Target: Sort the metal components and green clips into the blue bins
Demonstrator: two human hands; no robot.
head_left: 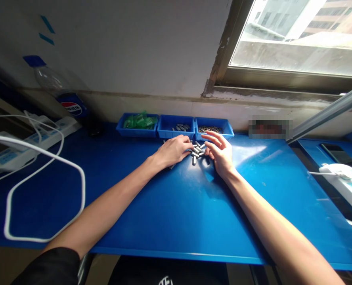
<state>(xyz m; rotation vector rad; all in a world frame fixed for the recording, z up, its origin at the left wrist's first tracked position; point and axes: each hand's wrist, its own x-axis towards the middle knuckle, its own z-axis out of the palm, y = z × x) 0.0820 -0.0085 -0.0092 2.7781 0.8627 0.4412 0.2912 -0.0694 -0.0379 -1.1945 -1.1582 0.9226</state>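
Note:
Several small dark pieces with shiny silver faces [194, 160] lie in a loose pile on the blue table, between my two hands. From the left, my left hand [174, 149] rests palm down over the edge of the pile. Its fingers are curled together with the tips at the pieces; anything under them is hidden. My right hand [222, 152] is raised slightly at the pile's right side, fingers spread and thumb apart, with nothing visible in it. Behind the hands stand three blue bins: one with green plastic items [140, 120], one with similar small pieces [181, 127], one with thin brownish metal parts [211, 129].
A cola bottle [71, 105] and a white power strip [33, 142] stand at the left, with a looping white cable [82, 178] near my left forearm. At the right are another power strip [347, 182] and a slanted metal bar [327, 113]. Wall and window rise behind.

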